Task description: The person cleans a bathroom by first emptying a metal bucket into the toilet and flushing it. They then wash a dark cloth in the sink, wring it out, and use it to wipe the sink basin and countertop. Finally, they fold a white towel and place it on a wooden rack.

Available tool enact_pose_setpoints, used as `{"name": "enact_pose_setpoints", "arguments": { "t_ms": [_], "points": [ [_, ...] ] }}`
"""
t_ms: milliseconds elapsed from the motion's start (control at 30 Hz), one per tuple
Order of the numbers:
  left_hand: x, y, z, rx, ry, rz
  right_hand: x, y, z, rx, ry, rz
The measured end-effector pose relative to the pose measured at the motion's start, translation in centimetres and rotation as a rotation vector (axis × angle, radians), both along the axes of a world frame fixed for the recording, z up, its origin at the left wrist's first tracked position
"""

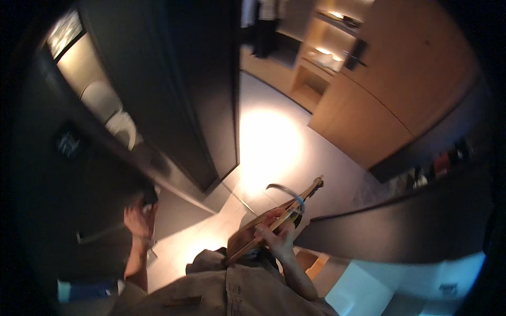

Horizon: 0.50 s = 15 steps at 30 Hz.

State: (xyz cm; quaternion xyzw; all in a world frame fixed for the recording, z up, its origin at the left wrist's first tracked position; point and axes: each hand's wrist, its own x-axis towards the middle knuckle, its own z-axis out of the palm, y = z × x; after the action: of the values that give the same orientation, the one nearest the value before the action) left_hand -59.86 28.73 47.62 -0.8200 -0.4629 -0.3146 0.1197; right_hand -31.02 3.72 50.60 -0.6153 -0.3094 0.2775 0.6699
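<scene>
Low in the middle, my right hand (278,235) is closed around a bundle of slim wooden pieces, apparently wooden clothes hangers (253,229). A curved metal hook (282,189) sticks out above the fingers. The bundle slants from my waist up to the right, in front of my brown clothing. My left hand (138,218) is raised at the lower left, by the edge of a dark door or panel. Its fingers are at a small dark object (150,197) with a pale part; blur hides whether they hold it.
A toilet (103,102) shows through a gap at upper left. A dark panel (201,87) stands ahead. At upper right are a wooden door (411,59), lit shelves (336,29) and hanging clothes (267,27). Several small items line a dark ledge (379,205) at right.
</scene>
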Motion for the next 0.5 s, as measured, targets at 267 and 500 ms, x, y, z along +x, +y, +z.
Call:
{"name": "enact_pose_setpoints", "arguments": {
  "t_ms": [267,500],
  "points": [
    [4.1,4.7,2.4,-0.062,0.083,0.302,8.5,5.3,0.9,0.028,0.141,0.156],
    [5.5,6.8,1.6,-0.072,0.124,0.487,17.1,10.1,0.1,-0.040,0.109,0.442]
  ]
}}
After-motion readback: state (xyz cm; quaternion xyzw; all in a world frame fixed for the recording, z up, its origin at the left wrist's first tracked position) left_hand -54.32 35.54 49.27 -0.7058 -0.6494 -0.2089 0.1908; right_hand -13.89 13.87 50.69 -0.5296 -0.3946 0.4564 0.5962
